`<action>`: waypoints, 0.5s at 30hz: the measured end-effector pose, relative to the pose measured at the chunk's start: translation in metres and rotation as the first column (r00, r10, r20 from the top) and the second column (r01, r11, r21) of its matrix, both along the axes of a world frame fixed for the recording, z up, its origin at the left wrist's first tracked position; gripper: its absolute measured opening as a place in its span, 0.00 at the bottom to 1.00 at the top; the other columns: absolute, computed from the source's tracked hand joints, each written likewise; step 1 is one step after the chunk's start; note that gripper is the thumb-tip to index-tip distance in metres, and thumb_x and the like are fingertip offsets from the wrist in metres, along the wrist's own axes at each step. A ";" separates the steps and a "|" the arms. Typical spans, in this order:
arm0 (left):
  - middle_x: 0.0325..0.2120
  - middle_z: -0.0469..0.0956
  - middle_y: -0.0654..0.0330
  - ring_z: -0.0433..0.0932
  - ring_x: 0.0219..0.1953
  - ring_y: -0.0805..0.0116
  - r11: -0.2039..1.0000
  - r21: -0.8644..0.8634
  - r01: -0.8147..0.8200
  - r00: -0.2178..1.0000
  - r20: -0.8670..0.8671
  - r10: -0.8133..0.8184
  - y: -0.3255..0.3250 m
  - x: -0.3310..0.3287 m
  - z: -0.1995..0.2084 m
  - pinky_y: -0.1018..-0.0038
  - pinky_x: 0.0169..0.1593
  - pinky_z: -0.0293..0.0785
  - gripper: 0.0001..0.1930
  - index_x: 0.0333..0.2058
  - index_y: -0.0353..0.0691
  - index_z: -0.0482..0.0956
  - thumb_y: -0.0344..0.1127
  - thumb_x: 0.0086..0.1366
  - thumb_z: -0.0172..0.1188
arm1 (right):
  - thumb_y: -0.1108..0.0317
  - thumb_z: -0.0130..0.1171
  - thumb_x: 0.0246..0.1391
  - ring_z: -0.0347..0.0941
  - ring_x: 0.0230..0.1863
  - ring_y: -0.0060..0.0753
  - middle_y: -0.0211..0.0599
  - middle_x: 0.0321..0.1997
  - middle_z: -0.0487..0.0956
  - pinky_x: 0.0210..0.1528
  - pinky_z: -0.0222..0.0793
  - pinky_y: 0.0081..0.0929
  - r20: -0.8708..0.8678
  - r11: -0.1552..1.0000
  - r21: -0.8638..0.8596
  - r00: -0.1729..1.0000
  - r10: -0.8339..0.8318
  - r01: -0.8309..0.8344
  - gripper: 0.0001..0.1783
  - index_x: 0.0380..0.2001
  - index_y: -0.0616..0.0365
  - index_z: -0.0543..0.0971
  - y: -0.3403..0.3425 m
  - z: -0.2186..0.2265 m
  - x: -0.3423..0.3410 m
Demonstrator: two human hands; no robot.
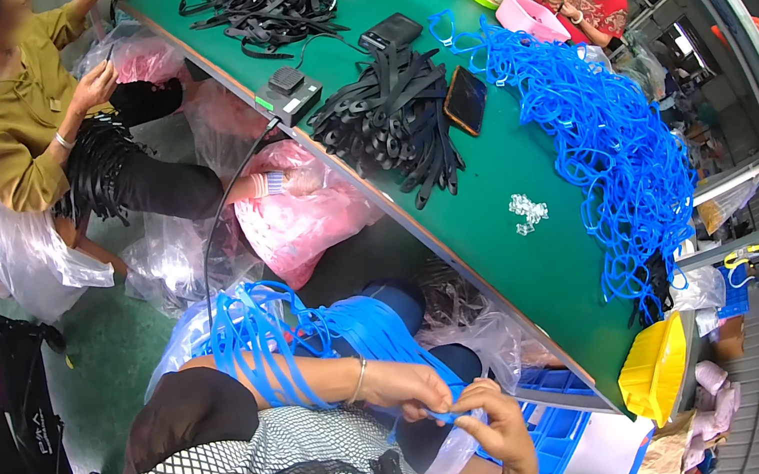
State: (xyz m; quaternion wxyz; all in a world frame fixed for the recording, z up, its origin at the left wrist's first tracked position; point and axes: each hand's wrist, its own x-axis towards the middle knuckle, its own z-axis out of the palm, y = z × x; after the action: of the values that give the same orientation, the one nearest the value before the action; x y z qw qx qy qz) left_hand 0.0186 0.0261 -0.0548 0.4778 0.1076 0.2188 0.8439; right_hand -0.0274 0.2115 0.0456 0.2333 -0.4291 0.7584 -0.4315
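My left hand [411, 386] and my right hand [495, 420] meet low in front of me, just off the table's near edge. Between their closed fingertips is a blue rubbery strap [446, 417]; its end is too small to make out. More blue straps [255, 335] hang looped over my left forearm, above the bracelet. Others lie in a bundle [370, 328] across my lap. On the green table [458, 223] a long tangled heap of blue straps [619, 154] runs along the right side. Several small clear plastic pieces [527, 211] lie between that heap and me.
Black straps [389, 118] lie mid-table beside a phone [465, 102] and a black boxy device [289, 96]. A yellow bin [654, 369] sits at the table's right corner, above a blue crate [550, 445]. Two other people work at the far left and far right. Plastic bags [305, 220] crowd under the table.
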 end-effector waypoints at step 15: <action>0.26 0.73 0.52 0.74 0.28 0.54 0.376 0.013 -0.927 -0.029 -0.999 -0.038 -0.012 0.000 0.041 0.65 0.31 0.70 0.09 0.34 0.33 0.75 0.32 0.57 0.55 | 0.78 0.63 0.41 0.71 0.37 0.28 0.37 0.32 0.77 0.41 0.64 0.25 0.529 0.974 -0.165 0.848 -0.042 0.152 0.07 0.28 0.64 0.79 0.002 -0.016 -0.023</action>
State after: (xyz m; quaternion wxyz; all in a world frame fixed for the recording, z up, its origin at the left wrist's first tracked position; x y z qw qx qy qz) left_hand 0.0189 0.0145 -0.0139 -0.1451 0.2929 0.7923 0.5152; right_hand -0.0501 0.2139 0.0298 0.3636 -0.2781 0.6398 -0.6173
